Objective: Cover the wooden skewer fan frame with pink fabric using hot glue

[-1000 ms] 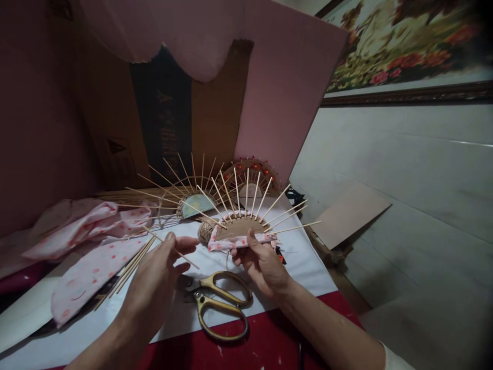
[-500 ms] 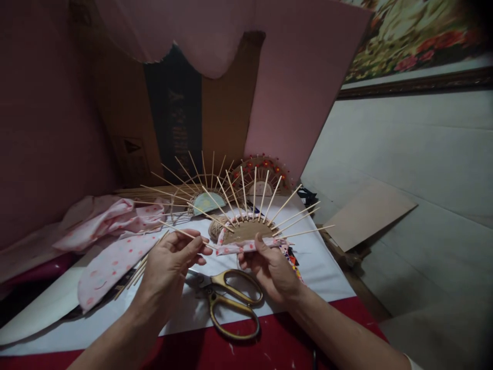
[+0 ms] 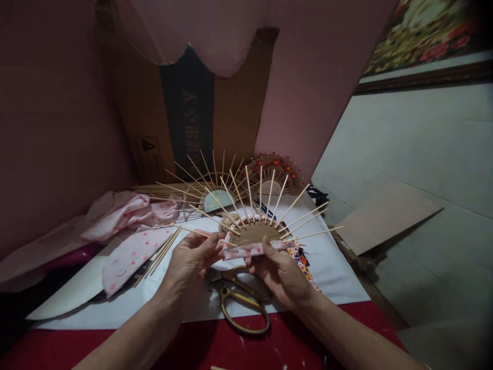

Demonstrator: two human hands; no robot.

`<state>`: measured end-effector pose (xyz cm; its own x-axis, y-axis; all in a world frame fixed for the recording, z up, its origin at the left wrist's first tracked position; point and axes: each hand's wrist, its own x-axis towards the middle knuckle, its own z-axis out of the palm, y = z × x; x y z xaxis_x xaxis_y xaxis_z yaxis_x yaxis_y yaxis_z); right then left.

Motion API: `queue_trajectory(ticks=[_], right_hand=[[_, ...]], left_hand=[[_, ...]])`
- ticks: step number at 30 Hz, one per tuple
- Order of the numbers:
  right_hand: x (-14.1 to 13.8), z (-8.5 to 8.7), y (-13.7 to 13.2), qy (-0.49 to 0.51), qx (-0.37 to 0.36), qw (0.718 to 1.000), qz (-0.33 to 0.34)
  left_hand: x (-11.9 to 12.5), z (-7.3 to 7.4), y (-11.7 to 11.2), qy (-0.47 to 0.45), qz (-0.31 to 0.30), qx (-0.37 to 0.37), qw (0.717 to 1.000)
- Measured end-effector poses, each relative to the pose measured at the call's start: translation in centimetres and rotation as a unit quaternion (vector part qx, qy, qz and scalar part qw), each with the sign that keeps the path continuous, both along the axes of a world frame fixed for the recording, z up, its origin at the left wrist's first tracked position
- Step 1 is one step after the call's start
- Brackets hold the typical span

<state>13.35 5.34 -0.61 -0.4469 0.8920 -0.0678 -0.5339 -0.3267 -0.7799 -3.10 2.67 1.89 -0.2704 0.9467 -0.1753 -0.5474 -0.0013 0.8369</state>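
Observation:
My right hand (image 3: 279, 270) is closed on a half-round cardboard piece (image 3: 252, 235) edged with pink dotted fabric, held above the table. Several thin wooden skewers fan out of its curved rim. My left hand (image 3: 192, 259) pinches one wooden skewer (image 3: 192, 231) between thumb and fingers, its tip touching the left end of the cardboard piece. Brass-handled scissors (image 3: 242, 303) lie on the white sheet right under both hands.
Two more skewer fans (image 3: 215, 198) stand behind, one trimmed with red flowers (image 3: 273, 167). Pink dotted cloth (image 3: 131, 216) and loose skewers (image 3: 157, 254) lie left on the white sheet (image 3: 335, 277). A red tablecloth (image 3: 200, 349), a cardboard sheet (image 3: 385, 218) right and pink boards behind.
My left hand has carried its skewer rightwards until the tip meets the left end of the cardboard piece. The right hand keeps its hold. The view has shifted left.

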Motion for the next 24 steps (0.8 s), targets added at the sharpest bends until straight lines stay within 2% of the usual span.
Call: queue_trajectory(ticks=[5, 15, 24], right_hand=[[-0.15, -0.24, -0.09, -0.006, 0.004, 1.000, 0.005], [-0.25, -0.38, -0.34, -0.009, 0.003, 1.000, -0.002], [-0.31, -0.54, -0.49, -0.009, -0.006, 1.000, 0.019]], left_hand=[[-0.21, -0.58, -0.01, -0.032, -0.002, -0.034, 0.999], [-0.28, -1.00, 0.01, -0.023, 0.000, -0.033, 0.999], [-0.10, -0.25, -0.35, -0.028, -0.005, -0.033, 0.999]])
